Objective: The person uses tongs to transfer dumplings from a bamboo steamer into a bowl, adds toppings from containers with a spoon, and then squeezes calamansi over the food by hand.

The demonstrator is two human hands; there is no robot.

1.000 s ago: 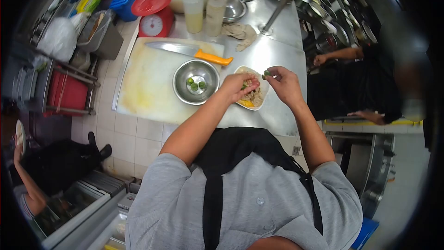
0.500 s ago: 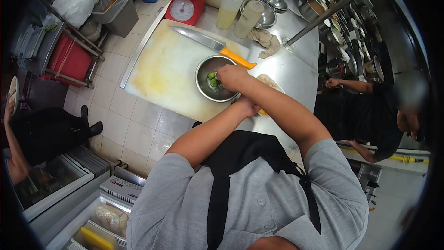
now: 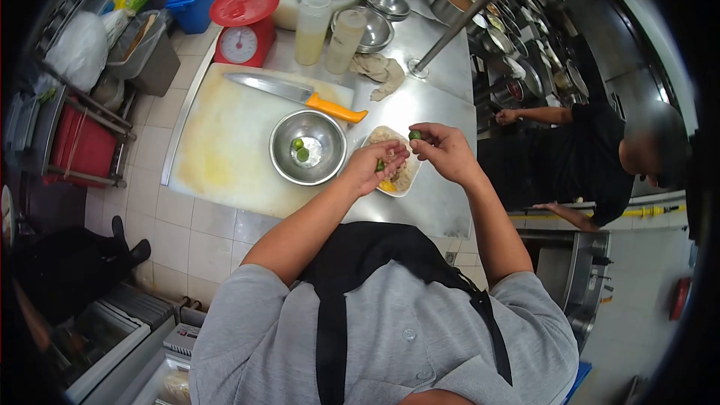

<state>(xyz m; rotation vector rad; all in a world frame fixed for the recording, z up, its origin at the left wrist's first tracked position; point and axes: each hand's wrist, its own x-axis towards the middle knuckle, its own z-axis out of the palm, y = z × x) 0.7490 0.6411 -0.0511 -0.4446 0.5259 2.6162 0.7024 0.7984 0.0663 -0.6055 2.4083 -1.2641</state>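
My right hand (image 3: 448, 154) pinches a small green lime (image 3: 415, 135) between thumb and fingers, above the far right side of a white dish. My left hand (image 3: 366, 170) is palm up with curled fingers, a green lime piece (image 3: 380, 166) resting in it. Under both hands, the white dish (image 3: 414, 177) holds pale, shredded-looking food and a yellow piece (image 3: 388, 186); the hands partly hide it. A steel bowl (image 3: 330, 139) stands left of my left hand on the cutting board (image 3: 217, 135), with two green lime pieces (image 3: 302, 154) inside.
A knife (image 3: 330, 108) with an orange handle lies across the board. Behind stand a red scale (image 3: 244, 37), two squeeze bottles (image 3: 312, 30) and a crumpled cloth (image 3: 381, 73). A metal post (image 3: 457, 26) rises from the steel table. Another person (image 3: 559, 157) stands at the right.
My right hand has left the bowl and moved right, now showing a lime in its fingers. My hands have uncrossed over the dish. The camera view has shifted.
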